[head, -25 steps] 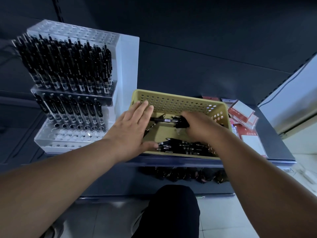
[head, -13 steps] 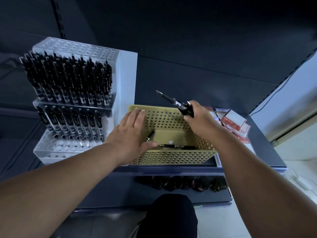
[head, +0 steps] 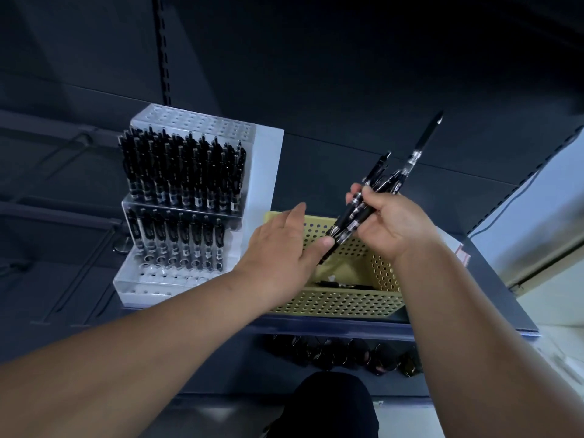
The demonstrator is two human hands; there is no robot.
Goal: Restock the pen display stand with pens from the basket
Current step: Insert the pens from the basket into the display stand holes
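My right hand [head: 390, 221] grips a bundle of several black pens [head: 379, 188], held up above the yellow perforated basket [head: 335, 303], their ends fanning toward the upper right. My left hand [head: 281, 254] reaches over the basket's left end with fingers straight, its thumb touching the lower tips of the bundle. One black pen [head: 343, 284] lies on the basket floor. The clear tiered pen display stand [head: 186, 210] is to the left: its top tier is packed with black pens, its middle tier holds one row, and the front tier shows open holes.
Stand and basket sit on a dark blue shelf [head: 499, 298] with a dark back panel behind. Dark rounded items [head: 341, 355] hang below the shelf edge. A red tag [head: 463, 252] shows past my right forearm. Pale floor lies to the right.
My right hand has lifted a bundle of pens out of the basket and raised it. My left hand has moved from the basket's rim to the pen tips.
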